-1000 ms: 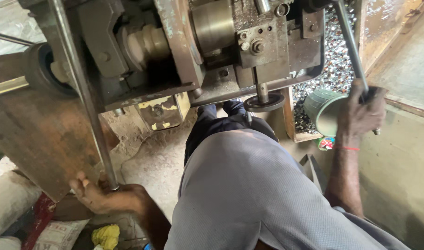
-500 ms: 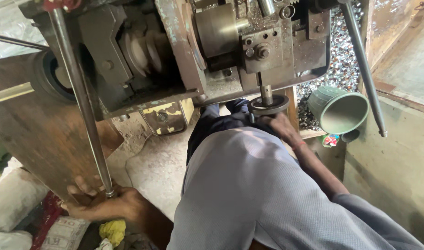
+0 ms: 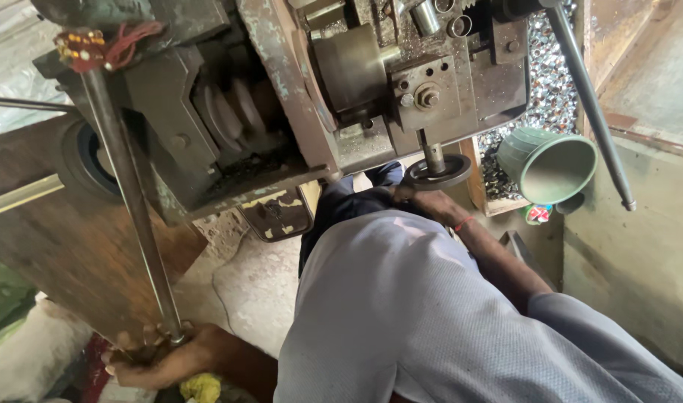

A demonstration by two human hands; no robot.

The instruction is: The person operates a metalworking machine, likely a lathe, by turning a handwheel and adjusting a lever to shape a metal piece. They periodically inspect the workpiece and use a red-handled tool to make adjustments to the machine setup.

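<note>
My left hand (image 3: 156, 360) grips the bottom end of a long steel lever rod (image 3: 125, 186) that runs up the left side of a worn metal machine (image 3: 282, 97). My right hand (image 3: 423, 200) reaches forward under the machine and rests at a small round handwheel (image 3: 438, 172) on a short shaft; its fingers are partly hidden behind the wheel. A red thread circles that wrist. My grey shirt fills the lower middle of the view.
A second long lever (image 3: 591, 104) slants down at the right, free of any hand. A green plastic mug (image 3: 549, 163) sits beside a heap of small shiny metal pieces (image 3: 550, 82). A wooden board (image 3: 50, 246) stands at the left. A yellow cloth (image 3: 201, 388) lies on the floor.
My right hand let go of the right lever and came down to the handwheel under the machine. My left hand kept its hold on the left rod's lower end.
</note>
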